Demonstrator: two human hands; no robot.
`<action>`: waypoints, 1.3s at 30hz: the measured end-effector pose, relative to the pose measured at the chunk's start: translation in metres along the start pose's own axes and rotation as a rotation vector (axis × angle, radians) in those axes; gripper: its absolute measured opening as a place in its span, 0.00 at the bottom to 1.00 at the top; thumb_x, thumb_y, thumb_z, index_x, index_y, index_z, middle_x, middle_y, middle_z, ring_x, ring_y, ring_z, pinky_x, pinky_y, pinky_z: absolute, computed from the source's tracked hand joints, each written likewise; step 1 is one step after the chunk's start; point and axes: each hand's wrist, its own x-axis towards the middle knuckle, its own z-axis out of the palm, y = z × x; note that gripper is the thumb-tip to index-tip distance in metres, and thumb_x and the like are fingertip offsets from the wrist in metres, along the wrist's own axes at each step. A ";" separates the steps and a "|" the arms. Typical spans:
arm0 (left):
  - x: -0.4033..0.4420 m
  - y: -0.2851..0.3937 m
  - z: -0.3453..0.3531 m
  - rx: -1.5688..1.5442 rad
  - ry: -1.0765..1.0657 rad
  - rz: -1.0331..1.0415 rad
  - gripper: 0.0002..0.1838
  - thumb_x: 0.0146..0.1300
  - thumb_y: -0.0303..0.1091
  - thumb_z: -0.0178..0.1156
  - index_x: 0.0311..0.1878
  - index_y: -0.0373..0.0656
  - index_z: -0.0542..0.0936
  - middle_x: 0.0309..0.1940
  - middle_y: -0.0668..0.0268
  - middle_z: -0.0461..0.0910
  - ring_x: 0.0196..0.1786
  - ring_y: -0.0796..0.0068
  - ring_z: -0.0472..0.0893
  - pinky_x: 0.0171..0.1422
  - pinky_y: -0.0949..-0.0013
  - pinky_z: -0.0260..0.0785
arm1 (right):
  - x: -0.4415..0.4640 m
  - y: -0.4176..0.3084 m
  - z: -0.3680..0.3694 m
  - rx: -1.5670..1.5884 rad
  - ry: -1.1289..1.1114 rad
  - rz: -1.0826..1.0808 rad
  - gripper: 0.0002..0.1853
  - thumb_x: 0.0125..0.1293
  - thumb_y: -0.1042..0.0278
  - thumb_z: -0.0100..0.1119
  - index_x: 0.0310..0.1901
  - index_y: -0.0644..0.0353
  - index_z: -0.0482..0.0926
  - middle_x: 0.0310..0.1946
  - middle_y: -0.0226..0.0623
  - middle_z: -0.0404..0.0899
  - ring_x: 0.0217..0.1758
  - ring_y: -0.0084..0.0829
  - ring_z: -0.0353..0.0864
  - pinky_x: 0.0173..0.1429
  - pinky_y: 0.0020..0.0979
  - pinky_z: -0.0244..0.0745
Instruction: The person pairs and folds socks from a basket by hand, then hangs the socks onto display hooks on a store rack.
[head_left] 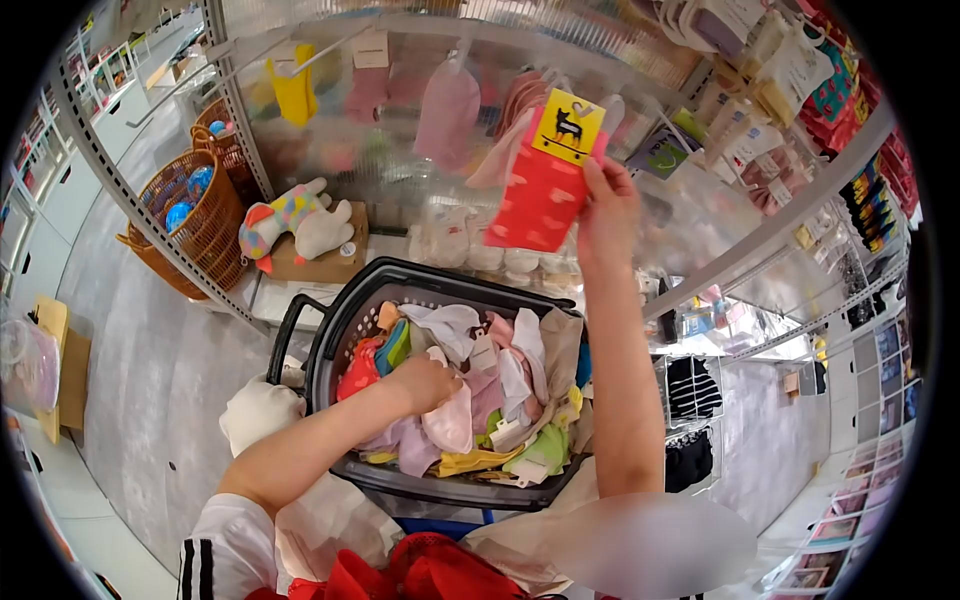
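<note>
My right hand (610, 215) is raised in front of the rack and pinches a red sock pack (540, 205) with pale hearts by its edge, just beside its yellow card. Down in the black basket (330, 345), my left hand (425, 382) has its fingers closed on a pale pink sock (449, 420). Around it in the basket lie several folded socks in white, lilac, green, yellow and red, some with paper tags. Some fingertips of my left hand are hidden.
Pink socks (448, 110) and a yellow pair (293, 88) hang from the rack hooks. A spotted plush toy (295, 222) rests on a cardboard box (318, 262). Wicker baskets (205, 225) stand at the left, and a metal post (735, 240) slants across the right.
</note>
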 end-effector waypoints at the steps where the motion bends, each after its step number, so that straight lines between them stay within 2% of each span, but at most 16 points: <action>1: -0.002 0.000 0.000 0.007 0.000 -0.001 0.13 0.51 0.41 0.55 0.38 0.47 0.74 0.34 0.67 0.77 0.39 0.65 0.77 0.44 0.63 0.66 | -0.004 -0.007 -0.002 -0.001 -0.035 0.016 0.08 0.56 0.76 0.56 0.39 0.65 0.72 0.33 0.33 0.75 0.35 0.21 0.73 0.42 0.22 0.68; 4: -0.005 -0.002 -0.002 -0.005 0.036 0.006 0.12 0.50 0.40 0.56 0.38 0.47 0.74 0.34 0.66 0.77 0.38 0.65 0.77 0.43 0.63 0.66 | -0.017 -0.036 -0.006 0.014 -0.165 0.027 0.08 0.58 0.77 0.54 0.39 0.66 0.72 0.35 0.34 0.75 0.36 0.22 0.74 0.42 0.22 0.69; 7: -0.006 -0.006 -0.003 -0.059 0.132 0.024 0.11 0.49 0.38 0.56 0.37 0.47 0.75 0.34 0.66 0.77 0.38 0.65 0.77 0.42 0.63 0.67 | -0.047 -0.072 -0.007 -0.114 -0.201 0.089 0.07 0.57 0.78 0.53 0.39 0.66 0.71 0.35 0.34 0.75 0.36 0.22 0.74 0.43 0.23 0.69; 10: -0.009 -0.008 -0.007 -0.159 0.251 0.030 0.12 0.49 0.37 0.56 0.37 0.46 0.75 0.33 0.65 0.77 0.38 0.64 0.76 0.41 0.63 0.67 | -0.078 -0.080 -0.024 -0.249 -0.348 0.123 0.08 0.54 0.80 0.54 0.37 0.65 0.71 0.33 0.31 0.75 0.37 0.22 0.73 0.43 0.23 0.69; 12: -0.011 -0.012 -0.017 -0.193 0.278 -0.027 0.12 0.49 0.36 0.56 0.39 0.46 0.75 0.32 0.64 0.77 0.38 0.63 0.76 0.42 0.63 0.67 | -0.103 -0.070 -0.036 -0.414 -0.413 0.250 0.07 0.52 0.82 0.54 0.35 0.64 0.73 0.31 0.27 0.73 0.35 0.20 0.72 0.41 0.22 0.70; 14: -0.014 -0.014 -0.034 -0.185 0.240 -0.140 0.13 0.49 0.35 0.56 0.40 0.46 0.75 0.31 0.64 0.77 0.38 0.63 0.76 0.42 0.63 0.67 | -0.122 -0.047 -0.049 -0.505 -0.432 0.484 0.07 0.52 0.81 0.56 0.34 0.64 0.73 0.30 0.29 0.73 0.33 0.19 0.73 0.34 0.21 0.72; 16: -0.019 -0.022 -0.049 -0.126 0.278 -0.230 0.14 0.49 0.34 0.56 0.41 0.44 0.75 0.34 0.62 0.76 0.39 0.61 0.76 0.43 0.62 0.67 | -0.133 -0.011 -0.070 -0.592 -0.482 0.475 0.08 0.52 0.78 0.58 0.35 0.65 0.73 0.29 0.30 0.75 0.34 0.19 0.73 0.39 0.23 0.70; 17: -0.020 -0.027 -0.055 -0.094 0.293 -0.277 0.14 0.49 0.33 0.55 0.41 0.44 0.75 0.35 0.61 0.76 0.40 0.61 0.75 0.44 0.62 0.67 | -0.136 0.005 -0.081 -0.715 -0.472 0.513 0.09 0.52 0.76 0.59 0.35 0.66 0.73 0.30 0.34 0.75 0.34 0.22 0.74 0.41 0.23 0.69; 19: -0.019 -0.035 -0.060 -0.198 0.517 -0.276 0.13 0.50 0.30 0.55 0.42 0.42 0.74 0.37 0.60 0.75 0.41 0.61 0.75 0.45 0.63 0.67 | -0.139 0.027 -0.090 -0.982 -0.603 0.353 0.12 0.52 0.72 0.58 0.38 0.66 0.72 0.34 0.41 0.74 0.36 0.32 0.75 0.42 0.28 0.70; 22: 0.001 -0.052 -0.068 -0.376 0.845 -0.287 0.14 0.53 0.29 0.54 0.44 0.40 0.73 0.39 0.57 0.74 0.43 0.60 0.74 0.46 0.64 0.66 | -0.141 0.024 -0.096 -1.551 -0.720 -0.159 0.15 0.52 0.68 0.56 0.41 0.65 0.71 0.39 0.46 0.71 0.40 0.44 0.73 0.43 0.36 0.70; 25: 0.043 -0.069 -0.100 -0.663 1.128 -0.356 0.16 0.54 0.29 0.54 0.47 0.39 0.72 0.41 0.55 0.74 0.45 0.59 0.74 0.48 0.65 0.65 | -0.138 0.028 -0.105 -1.461 -0.725 0.113 0.19 0.53 0.67 0.54 0.47 0.63 0.69 0.44 0.46 0.69 0.49 0.47 0.69 0.50 0.37 0.67; 29: 0.116 -0.085 -0.158 -0.638 1.384 -0.312 0.16 0.54 0.33 0.56 0.46 0.38 0.72 0.40 0.58 0.76 0.43 0.67 0.75 0.45 0.69 0.66 | -0.143 0.021 -0.111 -1.513 -0.709 0.138 0.20 0.51 0.67 0.55 0.46 0.65 0.69 0.44 0.48 0.69 0.47 0.46 0.70 0.48 0.38 0.69; 33: 0.145 -0.089 -0.189 -0.807 1.187 -0.359 0.14 0.55 0.35 0.56 0.42 0.37 0.73 0.35 0.63 0.76 0.39 0.74 0.75 0.41 0.73 0.67 | -0.145 0.011 -0.113 -1.526 -0.685 0.145 0.19 0.50 0.67 0.56 0.43 0.65 0.69 0.42 0.47 0.69 0.46 0.44 0.71 0.46 0.38 0.70; 35: 0.145 -0.096 -0.195 -0.924 1.064 -0.308 0.12 0.56 0.35 0.57 0.39 0.38 0.73 0.32 0.67 0.75 0.35 0.79 0.74 0.38 0.76 0.67 | -0.141 0.005 -0.107 -1.441 -0.624 0.019 0.16 0.52 0.66 0.55 0.42 0.64 0.70 0.41 0.44 0.70 0.43 0.43 0.72 0.43 0.38 0.70; 38: 0.144 -0.090 -0.204 -0.814 1.254 -0.338 0.16 0.54 0.38 0.60 0.40 0.36 0.72 0.34 0.66 0.74 0.35 0.79 0.74 0.35 0.77 0.67 | -0.134 0.005 -0.100 -1.353 -0.543 -0.151 0.13 0.53 0.67 0.54 0.39 0.63 0.72 0.37 0.41 0.71 0.40 0.40 0.74 0.40 0.38 0.71; 39: 0.147 -0.090 -0.204 -0.778 1.253 -0.393 0.19 0.53 0.39 0.60 0.41 0.36 0.71 0.36 0.65 0.74 0.36 0.79 0.74 0.36 0.77 0.67 | -0.133 0.008 -0.099 -1.331 -0.521 -0.185 0.12 0.53 0.67 0.54 0.38 0.62 0.72 0.36 0.40 0.71 0.39 0.40 0.74 0.39 0.37 0.71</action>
